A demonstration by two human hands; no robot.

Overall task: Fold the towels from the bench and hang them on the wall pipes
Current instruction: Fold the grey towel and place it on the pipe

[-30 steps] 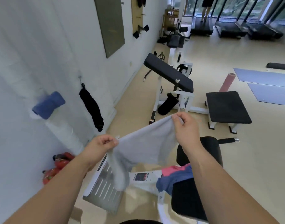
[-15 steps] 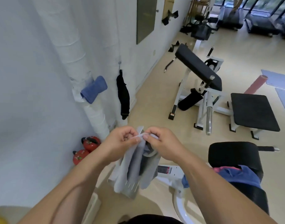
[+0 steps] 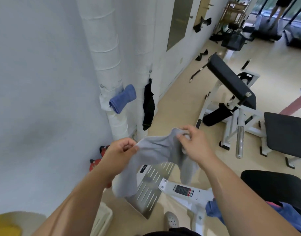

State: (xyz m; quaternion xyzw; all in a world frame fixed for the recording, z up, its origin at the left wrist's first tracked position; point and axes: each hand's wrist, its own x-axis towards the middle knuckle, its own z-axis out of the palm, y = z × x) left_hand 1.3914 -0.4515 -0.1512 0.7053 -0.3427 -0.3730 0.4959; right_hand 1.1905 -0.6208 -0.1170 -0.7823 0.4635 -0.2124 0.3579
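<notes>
Before the wall pipes [image 3: 102, 48], grey towel [image 3: 156, 150] pinched in fingers [image 3: 128, 144] of left hand [image 3: 119, 154] and right hand [image 3: 195, 143]; blue towel [image 3: 122, 99] hung there.

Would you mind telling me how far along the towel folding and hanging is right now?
Done: one blue towel sits folded on the wall pipe. In hand: the left hand and right hand pinch the grey towel, mid-fold. Left: hanging it, then the blue and pink towels lying on the bench.
</notes>
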